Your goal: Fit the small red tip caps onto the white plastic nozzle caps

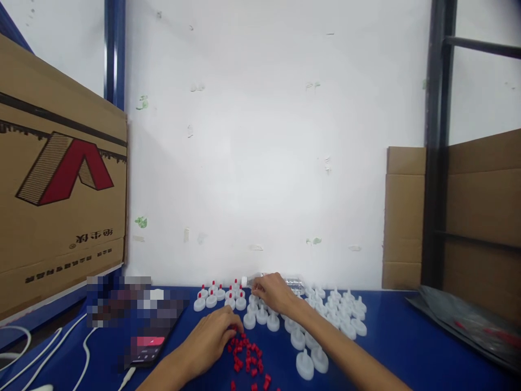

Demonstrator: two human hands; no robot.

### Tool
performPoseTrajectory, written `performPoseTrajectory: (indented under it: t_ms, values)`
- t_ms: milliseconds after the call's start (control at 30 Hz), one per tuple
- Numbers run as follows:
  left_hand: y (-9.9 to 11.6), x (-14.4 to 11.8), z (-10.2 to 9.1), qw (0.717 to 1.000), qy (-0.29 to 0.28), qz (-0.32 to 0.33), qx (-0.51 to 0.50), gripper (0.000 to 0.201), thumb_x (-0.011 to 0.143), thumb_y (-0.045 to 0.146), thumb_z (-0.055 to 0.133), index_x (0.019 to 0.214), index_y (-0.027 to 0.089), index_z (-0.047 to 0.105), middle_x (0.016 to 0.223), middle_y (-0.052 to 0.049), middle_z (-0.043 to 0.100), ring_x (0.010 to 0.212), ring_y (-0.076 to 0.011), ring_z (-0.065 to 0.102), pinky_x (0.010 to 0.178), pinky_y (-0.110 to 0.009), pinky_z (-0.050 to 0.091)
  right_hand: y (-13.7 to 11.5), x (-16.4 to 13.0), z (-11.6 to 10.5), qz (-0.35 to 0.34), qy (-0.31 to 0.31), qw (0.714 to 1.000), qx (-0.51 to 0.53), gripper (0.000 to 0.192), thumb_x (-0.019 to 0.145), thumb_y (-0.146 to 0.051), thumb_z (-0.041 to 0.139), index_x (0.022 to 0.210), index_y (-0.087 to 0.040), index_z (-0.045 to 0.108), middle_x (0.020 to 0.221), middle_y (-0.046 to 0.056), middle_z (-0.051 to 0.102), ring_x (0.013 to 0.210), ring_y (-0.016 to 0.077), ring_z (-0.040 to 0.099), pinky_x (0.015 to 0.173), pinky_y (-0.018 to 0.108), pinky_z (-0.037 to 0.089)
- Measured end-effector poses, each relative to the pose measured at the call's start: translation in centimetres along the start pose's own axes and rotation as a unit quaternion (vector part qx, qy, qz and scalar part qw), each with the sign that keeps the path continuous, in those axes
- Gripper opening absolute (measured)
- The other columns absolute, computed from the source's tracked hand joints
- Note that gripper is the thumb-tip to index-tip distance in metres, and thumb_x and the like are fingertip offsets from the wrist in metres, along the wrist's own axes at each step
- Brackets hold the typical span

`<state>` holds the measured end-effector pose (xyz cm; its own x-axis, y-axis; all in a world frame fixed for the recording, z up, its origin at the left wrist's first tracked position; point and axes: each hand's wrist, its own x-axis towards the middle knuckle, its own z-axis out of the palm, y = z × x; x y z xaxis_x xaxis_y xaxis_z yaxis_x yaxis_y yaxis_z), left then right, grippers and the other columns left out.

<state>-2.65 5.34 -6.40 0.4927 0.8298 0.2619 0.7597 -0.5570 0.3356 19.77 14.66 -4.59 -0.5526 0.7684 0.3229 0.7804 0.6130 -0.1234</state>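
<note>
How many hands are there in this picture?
2. The left hand is at the far-left edge of the small red pieces; the right hand is among the white caps, partly blocking the clear bottle.

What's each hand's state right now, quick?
Left hand: fingers curled at the red caps; can't tell if it holds one.
Right hand: fingers curled over the white caps; grip can't be told.

Slim bare forearms (340,343), bare left hand (210,338), bare right hand (273,291)

Blue tabletop (391,339), red caps (248,360), white spouted lids (305,365)
</note>
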Motion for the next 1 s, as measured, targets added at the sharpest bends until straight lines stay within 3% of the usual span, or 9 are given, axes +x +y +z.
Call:
performPoseTrajectory:
  t_ms: [233, 400, 500, 567, 667, 800, 867, 1000]
  values:
    - [0.2, -0.1, -0.6, 1.0, 0.018, -0.004, 0.002, 0.018, 0.097, 0.027, 0.053, 0.1, 0.028, 0.071, 0.101, -0.002, 0.07, 0.095, -0.0213, 0.064, 0.081, -0.028, 0.044, -0.7, -0.4, -0.6, 0.006, 0.008, 1.0, -0.016, 0.031, 0.099, -0.035, 0.063, 0.125, -0.018, 0.061, 0.125, 0.009, 0.063, 0.104, 0.023, 0.066, 0.088, 0.044, 0.057]
    - [1.3, 0.0, -1.1, 1.0, 0.025, -0.004, 0.016, 0.032, 0.104, 0.037, 0.04, 0.096, 0.025, 0.069, 0.097, -0.004, 0.07, 0.093, -0.0224, 0.064, 0.082, -0.03, 0.043, -1.1, -0.4, -1.1, -0.007, 0.026, 1.0, -0.003, 0.032, 0.099, -0.037, 0.063, 0.124, -0.017, 0.061, 0.123, 0.009, 0.064, 0.103, 0.023, 0.066, 0.088, 0.044, 0.056]
    - [1.3, 0.2, -1.0, 0.999, 0.03, -0.013, 0.042, 0.045, 0.107, 0.04, 0.03, 0.087, 0.023, 0.066, 0.091, -0.005, 0.07, 0.087, -0.0226, 0.064, 0.077, -0.031, 0.042, -1.9, -0.3, -1.3, -0.046, 0.037, 0.998, 0.009, 0.024, 0.106, -0.033, 0.048, 0.115, -0.019, 0.065, 0.111, 0.006, 0.069, 0.1, 0.0207, 0.065, 0.091, 0.04, 0.051]
    - [1.0, 0.3, -1.0, 0.996, 0.054, -0.03, 0.061, 0.049, 0.107, 0.041, 0.025, 0.085, 0.022, 0.065, 0.091, -0.006, 0.07, 0.087, -0.0231, 0.065, 0.077, -0.032, 0.042, -2.8, -0.3, -1.2, -0.078, 0.031, 0.996, 0.012, 0.031, 0.108, -0.031, 0.039, 0.103, -0.021, 0.068, 0.099, 0.004, 0.073, 0.096, 0.0199, 0.065, 0.092, 0.036, 0.046]
    - [0.4, 0.5, -1.5, 0.99, 0.102, -0.066, 0.077, 0.049, 0.107, 0.041, 0.024, 0.088, 0.021, 0.065, 0.094, -0.008, 0.071, 0.09, -0.0242, 0.066, 0.079, -0.033, 0.042, -3.9, -0.5, -0.9, -0.112, 0.009, 0.994, 0.009, 0.038, 0.107, -0.034, 0.039, 0.087, -0.02, 0.069, 0.089, 0.005, 0.074, 0.092, 0.0223, 0.066, 0.089, 0.035, 0.044]
    - [0.0, 0.7, -2.5, 0.98, 0.143, -0.109, 0.082, 0.05, 0.107, 0.038, 0.022, 0.088, 0.02, 0.065, 0.094, -0.01, 0.072, 0.092, -0.0269, 0.068, 0.079, -0.035, 0.042, -4.4, -0.8, -1.5, -0.126, 0.005, 0.992, 0.02, 0.04, 0.107, -0.031, 0.037, 0.085, -0.018, 0.068, 0.092, 0.008, 0.074, 0.097, 0.0245, 0.066, 0.091, 0.037, 0.041]
    - [0.1, 0.8, -2.9, 0.977, 0.158, -0.122, 0.081, 0.048, 0.106, 0.036, 0.023, 0.092, 0.02, 0.066, 0.096, -0.01, 0.071, 0.091, -0.0269, 0.067, 0.078, -0.035, 0.043, -4.3, -0.9, -2.6, -0.122, 0.015, 0.992, 0.037, 0.035, 0.106, -0.038, 0.042, 0.093, -0.019, 0.068, 0.097, 0.008, 0.073, 0.097, 0.0238, 0.066, 0.089, 0.035, 0.041]
    - [1.1, 0.5, -3.0, 0.976, 0.178, -0.103, 0.064, 0.035, 0.105, 0.039, 0.032, 0.101, 0.023, 0.063, 0.106, -0.006, 0.067, 0.091, -0.023, 0.066, 0.077, -0.032, 0.044, -4.5, -1.2, -5.1, -0.134, 0.007, 0.988, 0.076, 0.028, 0.086, -0.047, 0.075, 0.099, -0.025, 0.064, 0.095, 0.0, 0.071, 0.087, 0.0188, 0.065, 0.071, 0.025, 0.042]
